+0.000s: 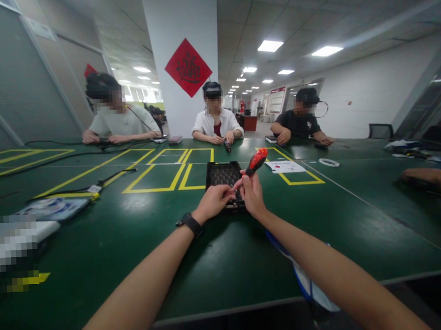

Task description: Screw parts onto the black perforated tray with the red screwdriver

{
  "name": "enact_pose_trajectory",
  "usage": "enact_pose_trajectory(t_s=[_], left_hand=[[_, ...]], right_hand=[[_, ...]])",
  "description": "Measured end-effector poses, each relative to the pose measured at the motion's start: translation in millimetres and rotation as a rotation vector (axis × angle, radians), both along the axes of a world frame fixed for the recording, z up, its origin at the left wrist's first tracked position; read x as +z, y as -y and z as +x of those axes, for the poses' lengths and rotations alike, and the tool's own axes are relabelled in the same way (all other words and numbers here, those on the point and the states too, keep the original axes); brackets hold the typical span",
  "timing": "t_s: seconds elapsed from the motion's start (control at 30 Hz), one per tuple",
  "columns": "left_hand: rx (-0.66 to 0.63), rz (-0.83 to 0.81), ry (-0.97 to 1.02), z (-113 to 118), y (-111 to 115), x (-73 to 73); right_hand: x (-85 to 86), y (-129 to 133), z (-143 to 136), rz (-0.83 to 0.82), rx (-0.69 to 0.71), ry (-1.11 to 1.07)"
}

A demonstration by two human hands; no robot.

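A black open case [224, 172] with a patterned inside lies on the green table in front of me. My right hand [253, 194] is closed round a red and black screwdriver [256, 162], its handle tilted up to the right over the case's right edge. On the near part of the case rests my left hand [215, 201], wearing a black wristband, its fingers bent together close to the right fingertips. Whatever those left fingers pinch is too small to make out. The screwdriver's tip is hidden by the hands.
Yellow tape outlines mark the green table [144, 267]. A white sheet [285, 167] and a tape roll [329, 163] lie right of the case. Cables and a flat packet [56, 208] are left. Three people sit opposite; another person's hand [424, 175] is far right.
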State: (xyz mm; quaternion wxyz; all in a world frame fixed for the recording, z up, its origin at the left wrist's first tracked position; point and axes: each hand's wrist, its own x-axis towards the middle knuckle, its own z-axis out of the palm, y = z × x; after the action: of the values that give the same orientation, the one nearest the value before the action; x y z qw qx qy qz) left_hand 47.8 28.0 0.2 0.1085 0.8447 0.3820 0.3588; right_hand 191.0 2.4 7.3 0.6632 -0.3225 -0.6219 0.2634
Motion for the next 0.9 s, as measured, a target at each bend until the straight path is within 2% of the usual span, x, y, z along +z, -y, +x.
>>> enact_pose_trajectory(t_s=[0.27, 0.43, 0.9], left_hand=[[-0.024, -0.037, 0.004, 2.1, 5.3, 5.1], [-0.024, -0.098, 0.081, 2.2, 3.3, 1.2], [0.071, -0.158, 0.23, -0.9, 5.1, 6.4]], right_hand=[[3.7, 1.5, -1.0, -0.002, -0.02, -0.064], [4.5, 2.5, -2.9, 0.013, -0.018, -0.073], [0.6, -5.0, -2.0, -0.01, -0.058, -0.123]])
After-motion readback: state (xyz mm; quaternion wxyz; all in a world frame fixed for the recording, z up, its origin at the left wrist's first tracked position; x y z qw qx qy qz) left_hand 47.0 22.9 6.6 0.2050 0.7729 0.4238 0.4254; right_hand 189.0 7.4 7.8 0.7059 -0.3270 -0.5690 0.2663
